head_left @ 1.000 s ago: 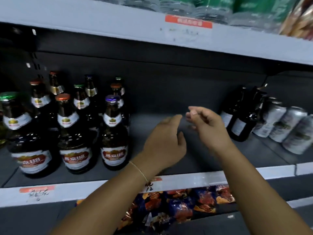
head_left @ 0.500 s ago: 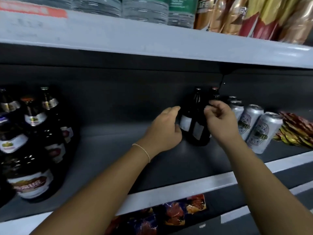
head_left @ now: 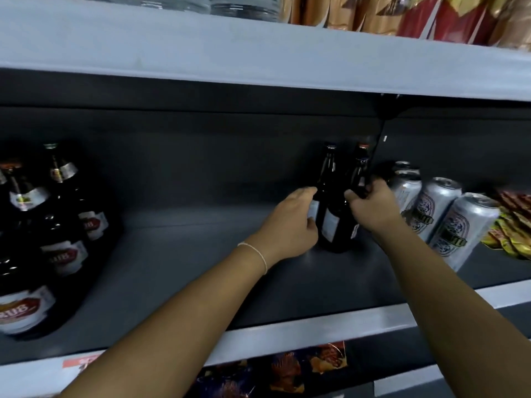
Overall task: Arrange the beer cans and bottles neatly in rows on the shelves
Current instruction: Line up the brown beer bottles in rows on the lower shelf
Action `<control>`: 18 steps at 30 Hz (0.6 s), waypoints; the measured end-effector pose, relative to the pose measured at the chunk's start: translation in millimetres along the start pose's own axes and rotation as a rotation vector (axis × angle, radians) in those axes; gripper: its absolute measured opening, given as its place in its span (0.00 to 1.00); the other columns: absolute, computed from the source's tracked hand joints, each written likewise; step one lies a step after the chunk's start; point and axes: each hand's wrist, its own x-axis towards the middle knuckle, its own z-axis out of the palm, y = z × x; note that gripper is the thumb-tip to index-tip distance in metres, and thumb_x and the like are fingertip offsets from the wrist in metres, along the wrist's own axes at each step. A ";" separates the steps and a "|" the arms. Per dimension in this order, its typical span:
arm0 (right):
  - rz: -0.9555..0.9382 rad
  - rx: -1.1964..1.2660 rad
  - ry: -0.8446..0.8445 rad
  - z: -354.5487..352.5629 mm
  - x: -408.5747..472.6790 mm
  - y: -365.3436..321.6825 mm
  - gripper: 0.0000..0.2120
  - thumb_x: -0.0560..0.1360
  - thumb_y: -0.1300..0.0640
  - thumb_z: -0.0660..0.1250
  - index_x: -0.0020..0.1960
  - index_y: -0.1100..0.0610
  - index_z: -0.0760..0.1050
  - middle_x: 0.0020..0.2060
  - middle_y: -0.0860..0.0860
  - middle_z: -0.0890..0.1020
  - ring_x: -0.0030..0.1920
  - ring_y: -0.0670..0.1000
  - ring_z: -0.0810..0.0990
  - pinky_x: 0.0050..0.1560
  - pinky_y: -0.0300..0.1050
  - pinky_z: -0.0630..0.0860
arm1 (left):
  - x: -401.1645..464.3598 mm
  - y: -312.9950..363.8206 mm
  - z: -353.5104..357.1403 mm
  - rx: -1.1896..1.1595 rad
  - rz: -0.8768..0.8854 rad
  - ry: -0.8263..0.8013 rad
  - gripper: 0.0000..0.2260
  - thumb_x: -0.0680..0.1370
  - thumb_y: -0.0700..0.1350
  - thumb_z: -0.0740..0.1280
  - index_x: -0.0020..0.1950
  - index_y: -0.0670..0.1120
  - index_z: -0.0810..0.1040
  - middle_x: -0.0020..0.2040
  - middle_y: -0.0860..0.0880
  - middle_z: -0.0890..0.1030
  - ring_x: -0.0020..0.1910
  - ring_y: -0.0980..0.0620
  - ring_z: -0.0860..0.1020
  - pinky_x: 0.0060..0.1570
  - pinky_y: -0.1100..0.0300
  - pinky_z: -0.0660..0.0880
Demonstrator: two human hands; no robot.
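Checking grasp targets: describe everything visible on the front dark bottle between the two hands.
The front dark bottle looks like dark glass, upright on the grey shelf, with a pale label on its body and a long neck. A second bottle stands close behind. The left hand is at its left side; the right hand grips at its shoulder.

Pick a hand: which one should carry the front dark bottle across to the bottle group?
Left, probably. The left hand already wraps the front dark bottle low on its body, on the side facing the bottle group. The right hand grips higher, nearer the cans.
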 end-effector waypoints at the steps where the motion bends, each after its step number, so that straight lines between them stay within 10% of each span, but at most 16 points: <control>1: -0.004 0.018 -0.004 2.0 1.4 0.7 0.13 0.77 0.55 0.70 0.58 0.56 0.69 0.50 0.52 0.80 0.51 0.55 0.79 0.49 0.45 0.73 | 0.9 -1.3 1.3 0.009 -0.008 -0.004 0.29 0.78 0.38 0.61 0.77 0.44 0.56 0.77 0.47 0.60 0.76 0.51 0.57 0.67 0.68 0.52; 11: -0.087 -0.013 0.095 11.0 -8.3 1.1 0.18 0.75 0.51 0.73 0.59 0.60 0.73 0.39 0.54 0.79 0.35 0.45 0.75 0.35 0.38 0.70 | -8.9 -12.6 2.4 0.005 -0.049 0.040 0.28 0.78 0.40 0.63 0.76 0.42 0.58 0.76 0.46 0.63 0.74 0.52 0.60 0.64 0.74 0.50; 18: -0.183 0.054 0.133 27.4 -39.1 -26.3 0.22 0.67 0.45 0.79 0.52 0.55 0.75 0.40 0.45 0.78 0.42 0.45 0.79 0.47 0.46 0.79 | -21.1 -18.5 -0.7 -0.070 -0.131 -0.002 0.25 0.78 0.48 0.67 0.71 0.41 0.65 0.69 0.44 0.70 0.68 0.50 0.67 0.53 0.74 0.57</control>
